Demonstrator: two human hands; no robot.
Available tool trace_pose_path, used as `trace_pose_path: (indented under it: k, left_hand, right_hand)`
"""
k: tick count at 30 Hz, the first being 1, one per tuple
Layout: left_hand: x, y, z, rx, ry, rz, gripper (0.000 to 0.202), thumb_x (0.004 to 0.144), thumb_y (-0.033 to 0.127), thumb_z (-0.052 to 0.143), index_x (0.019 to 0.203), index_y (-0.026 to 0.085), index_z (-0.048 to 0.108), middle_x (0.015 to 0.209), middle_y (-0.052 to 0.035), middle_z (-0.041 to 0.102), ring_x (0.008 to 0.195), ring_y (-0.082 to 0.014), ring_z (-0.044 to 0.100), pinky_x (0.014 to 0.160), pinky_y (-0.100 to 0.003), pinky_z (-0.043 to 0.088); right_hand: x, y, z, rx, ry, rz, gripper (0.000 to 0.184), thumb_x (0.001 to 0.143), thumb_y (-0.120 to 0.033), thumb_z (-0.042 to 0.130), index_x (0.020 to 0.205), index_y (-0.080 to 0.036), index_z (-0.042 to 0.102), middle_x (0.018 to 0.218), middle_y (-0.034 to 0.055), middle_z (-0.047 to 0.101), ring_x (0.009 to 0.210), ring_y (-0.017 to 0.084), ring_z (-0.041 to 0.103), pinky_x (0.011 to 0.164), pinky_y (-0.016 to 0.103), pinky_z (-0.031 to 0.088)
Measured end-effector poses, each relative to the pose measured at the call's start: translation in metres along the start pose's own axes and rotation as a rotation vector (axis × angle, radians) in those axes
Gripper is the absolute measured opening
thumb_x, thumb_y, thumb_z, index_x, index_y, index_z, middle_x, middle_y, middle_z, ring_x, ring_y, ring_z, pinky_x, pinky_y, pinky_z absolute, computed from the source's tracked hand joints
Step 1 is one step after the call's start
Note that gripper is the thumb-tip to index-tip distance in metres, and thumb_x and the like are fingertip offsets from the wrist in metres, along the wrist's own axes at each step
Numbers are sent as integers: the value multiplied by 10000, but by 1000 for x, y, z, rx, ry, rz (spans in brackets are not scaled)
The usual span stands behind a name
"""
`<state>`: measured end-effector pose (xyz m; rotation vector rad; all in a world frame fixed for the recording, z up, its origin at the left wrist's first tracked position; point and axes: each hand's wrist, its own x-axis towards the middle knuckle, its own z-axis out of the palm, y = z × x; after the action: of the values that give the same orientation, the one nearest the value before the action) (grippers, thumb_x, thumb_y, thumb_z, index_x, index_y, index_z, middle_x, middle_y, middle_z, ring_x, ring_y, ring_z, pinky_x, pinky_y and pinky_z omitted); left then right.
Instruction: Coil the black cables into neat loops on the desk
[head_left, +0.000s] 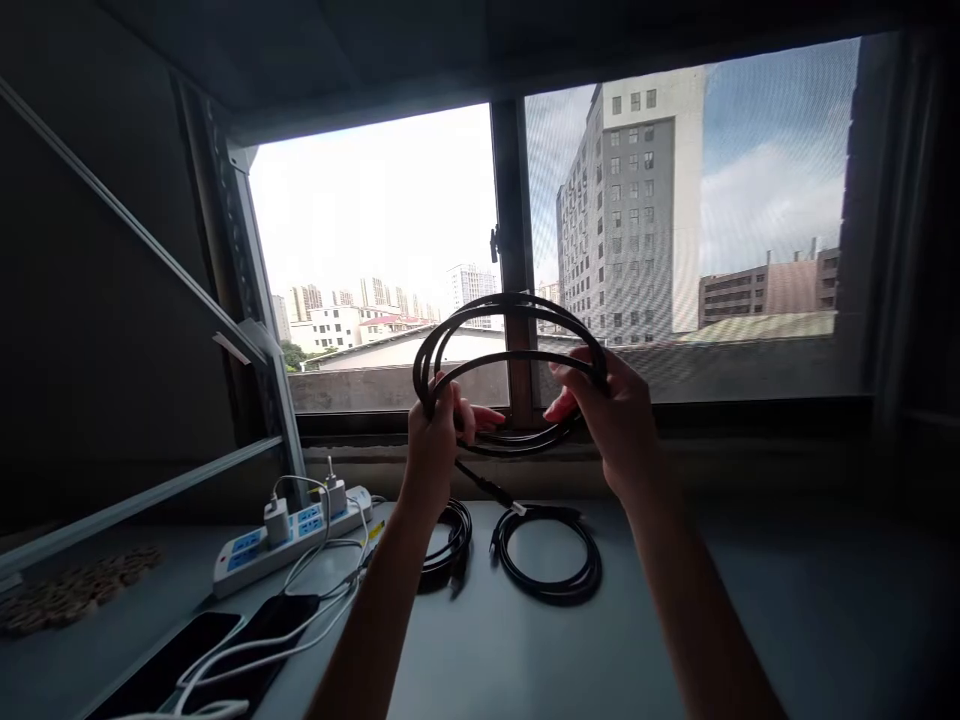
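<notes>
Two hands, left hand (433, 437) and right hand (619, 408), pinch opposite sides of a looped black cable (517, 353) above the tabletop coil (551, 595); coiling seems underway, next move probably calling for tucking the dangling plug (489, 488).

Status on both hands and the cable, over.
Left hand and right hand both gripping looped black cable. Held above the table, connector end dangling. Two coiled cables lie below.

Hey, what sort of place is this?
Probably an indoor workspace, hard to say whether home or office: there's a table against a window, a power strip with chargers plugged in, and buildings outside.
</notes>
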<state>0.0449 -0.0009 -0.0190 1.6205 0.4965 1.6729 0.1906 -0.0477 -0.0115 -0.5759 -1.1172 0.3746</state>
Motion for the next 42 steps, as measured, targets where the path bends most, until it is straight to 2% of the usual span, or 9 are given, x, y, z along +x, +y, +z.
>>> trace_pose_path:
  k: [2, 7, 12, 16, 23, 30, 34, 38, 42]
  left_hand:
    - [-1, 7, -3, 4, 5, -21, 393, 803, 548, 495, 638, 206, 393, 309, 92, 276, 502, -189, 618, 488, -235, 450]
    - [-5, 23, -8, 92, 40, -36, 262, 858, 426, 435, 730, 198, 420, 291, 104, 275, 382, -163, 568, 400, -193, 394]
    - [-8, 30, -11, 203, 77, 61, 155, 833, 322, 467, 740, 199, 450, 287, 111, 265, 287, -116, 457, 326, -164, 305]
    - [-9, 33, -15, 294, 99, 185, 133, 848, 286, 465, 754, 198, 499, 306, 99, 328, 291, -98, 436, 314, -164, 303]
    - [-12, 37, -18, 413, 44, 332, 99, 841, 238, 513, 809, 199, 599, 361, 94, 384, 348, -96, 488, 396, -188, 423]
    - [-16, 41, -12, 432, 121, 280, 127, 662, 218, 716, 758, 195, 636, 388, 91, 443, 304, -54, 392, 321, -165, 289]
    - [-18, 45, -11, 391, 134, 250, 121, 651, 222, 716, 735, 199, 633, 379, 87, 435, 301, -48, 365, 325, -163, 267]
    - [-14, 43, -12, 369, 159, 241, 117, 670, 260, 704, 742, 207, 629, 360, 82, 424, 305, -57, 358, 327, -170, 258]
    - [-12, 43, -13, 286, 123, 138, 142, 668, 315, 704, 698, 197, 633, 373, 79, 387, 312, -43, 291, 322, -180, 225]
  right_hand:
    - [0, 0, -2, -71, -7, -79, 287, 645, -253, 717, 879, -170, 574, 541, -56, 527, 417, 138, 555, 370, 165, 447]
    - [-1, 1, -4, -74, -144, -230, 403, 712, -232, 720, 1081, -239, 556, 745, -34, 550, 497, 135, 582, 385, 173, 487]
    - [0, 7, -6, -262, -140, -341, 529, 725, -203, 669, 1227, -268, 515, 1182, 50, 460, 717, 161, 585, 435, 193, 505]
    - [-2, 6, -5, -370, -127, -407, 517, 759, -195, 616, 1256, -274, 501, 1246, 52, 417, 784, 178, 580, 567, 255, 544]
    - [-5, -1, 3, -497, -62, -436, 329, 756, -149, 614, 1079, -212, 616, 1019, 35, 563, 661, 158, 579, 621, 285, 525]
    - [-3, 10, 2, -755, -62, -381, 40, 749, -193, 696, 768, -164, 675, 752, 23, 605, 648, 182, 575, 595, 266, 449]
    - [-5, 9, 0, -768, -101, -283, 207, 749, -305, 729, 637, -159, 633, 581, -5, 566, 534, 169, 539, 528, 258, 384]
    - [-9, -1, 1, -658, -194, -205, 396, 765, -382, 701, 490, -160, 523, 396, -61, 375, 384, 101, 381, 475, 236, 318]
    - [-12, -7, 1, -632, -188, -172, 350, 751, -387, 715, 529, -155, 575, 414, -50, 433, 392, 112, 427, 467, 237, 325]
